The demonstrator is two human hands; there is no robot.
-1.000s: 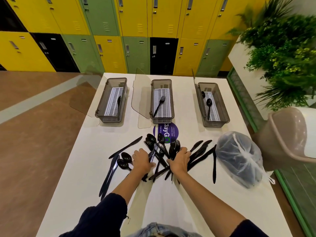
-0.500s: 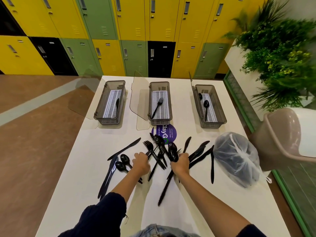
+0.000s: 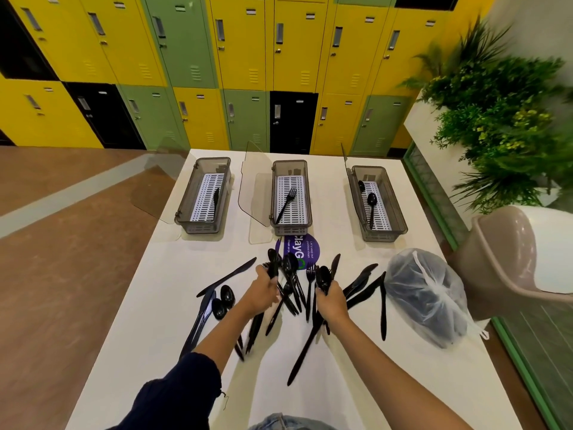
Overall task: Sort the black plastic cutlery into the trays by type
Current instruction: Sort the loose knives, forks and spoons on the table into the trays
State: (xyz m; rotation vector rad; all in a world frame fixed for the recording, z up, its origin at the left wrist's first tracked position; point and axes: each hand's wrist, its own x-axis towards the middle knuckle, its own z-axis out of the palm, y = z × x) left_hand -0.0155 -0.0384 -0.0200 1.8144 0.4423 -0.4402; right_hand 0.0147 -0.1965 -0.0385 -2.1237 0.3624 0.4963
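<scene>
Both hands work over a heap of black cutlery (image 3: pixel 297 293) on the white bench (image 3: pixel 155 305). The left hand (image 3: pixel 262 293) has its grip closed around a bunch of pieces: spoon bowls stick up above the fist, and blurred handles hang below it, too smeared to count or name. The right hand (image 3: pixel 330 301) has its grip closed on a spoon (image 3: pixel 323 279), perhaps more than one; a long handle runs down from the fist toward the near edge, and I cannot tell which piece it belongs to.

In the heap between the hands, forks and spoons overlap so that single pieces are hard to separate. Knives (image 3: pixel 362 283) fan out right of the right hand, more knives (image 3: pixel 201 318) lie left with two spoons (image 3: pixel 223 301) beside them.

Three grey trays stand in a row at the far side, each with a clear lid swung open. The left tray (image 3: pixel 203 225) holds one dark piece, partly hidden by its wall, probably a knife. The middle tray (image 3: pixel 291 228) holds a fork. The right tray (image 3: pixel 387 234) holds a spoon, with a second dark shape near its far end that I cannot make out.

A purple sticker (image 3: pixel 305 249) is partly covered by the middle tray and the heap. A knotted plastic bag (image 3: pixel 424 296) on the right holds dark contents, unclear through the film.
</scene>
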